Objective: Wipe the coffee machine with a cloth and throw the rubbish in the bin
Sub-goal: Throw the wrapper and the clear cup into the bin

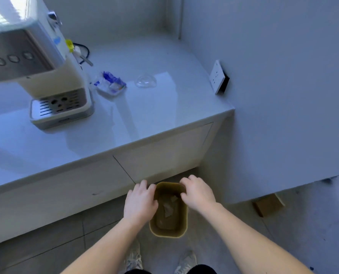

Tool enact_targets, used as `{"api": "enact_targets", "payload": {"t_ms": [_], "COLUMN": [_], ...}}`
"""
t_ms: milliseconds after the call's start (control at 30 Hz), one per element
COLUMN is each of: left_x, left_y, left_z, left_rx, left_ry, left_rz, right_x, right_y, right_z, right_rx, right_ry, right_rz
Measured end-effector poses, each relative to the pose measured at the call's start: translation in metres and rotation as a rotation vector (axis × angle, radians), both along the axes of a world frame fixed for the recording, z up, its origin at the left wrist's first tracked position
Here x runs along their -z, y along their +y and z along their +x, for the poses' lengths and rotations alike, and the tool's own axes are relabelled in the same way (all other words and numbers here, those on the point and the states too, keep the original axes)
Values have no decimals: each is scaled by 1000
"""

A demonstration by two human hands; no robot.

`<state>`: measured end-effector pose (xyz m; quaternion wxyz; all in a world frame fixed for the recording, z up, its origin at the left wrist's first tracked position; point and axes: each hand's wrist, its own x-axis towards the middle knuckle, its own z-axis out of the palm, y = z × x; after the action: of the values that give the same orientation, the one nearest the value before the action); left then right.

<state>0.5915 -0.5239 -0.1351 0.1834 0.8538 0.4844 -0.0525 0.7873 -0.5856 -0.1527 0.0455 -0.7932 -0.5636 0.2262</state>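
**Both hands over a small bin on the floor, beside a white counter**

The fingers of the left hand (140, 202) are stretched forward and slightly spread, palm down, with nothing held; the fingertips reach the far left part of the bin's rim. The right hand (197, 192) is curled, its fingers bent down over the far right part of the rim. Whether those fingers pinch anything is hidden by the back of the hand, so I cannot tell. Both bare forearms come up from the bottom of the view, one on each side of the bin.

The bin (168, 232) is small, rectangular with rounded corners, and olive-tan. It stands on a grey tiled floor, close against the base of a white cabinet. Inside it lie pale crumpled scraps of rubbish (169, 207).

Below the bin, the toes of two light shoes (134, 260) show at the bottom edge.

Above the cabinet runs a glossy white counter (125, 127). At its left stands the coffee machine (36, 62), cream and silver, with a row of round buttons on its front panel and a slotted metal drip tray at its base. Just to the right of the machine lies a crumpled white and blue wrapper (110, 84). Further right, apart from it, lies a clear plastic piece (145, 81). Behind the machine a dark cord (85, 50) loops on the counter.

On the wall to the right of the counter is a white socket plate (217, 76). A brown cardboard piece (267, 204) lies on the floor at the foot of that wall.
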Motion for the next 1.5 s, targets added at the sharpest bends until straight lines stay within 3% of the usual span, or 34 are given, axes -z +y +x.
{"api": "enact_targets", "payload": {"t_ms": [433, 633, 1200, 1500], "left_x": [-114, -155, -194, -203], "left_y": [22, 57, 191, 211], "left_z": [-18, -27, -60, -34], "left_rx": [-78, -91, 135, 145], "left_ry": [30, -58, -89, -80], "left_rz": [195, 285, 350, 348], "right_x": [-147, -193, -236, -241], "right_y": [35, 69, 150, 165], "right_z": [-10, -20, -83, -64], "right_rx": [-156, -181, 40, 54], "right_ry": [-8, -56, -137, -153], "right_rz": [178, 214, 190, 179]}}
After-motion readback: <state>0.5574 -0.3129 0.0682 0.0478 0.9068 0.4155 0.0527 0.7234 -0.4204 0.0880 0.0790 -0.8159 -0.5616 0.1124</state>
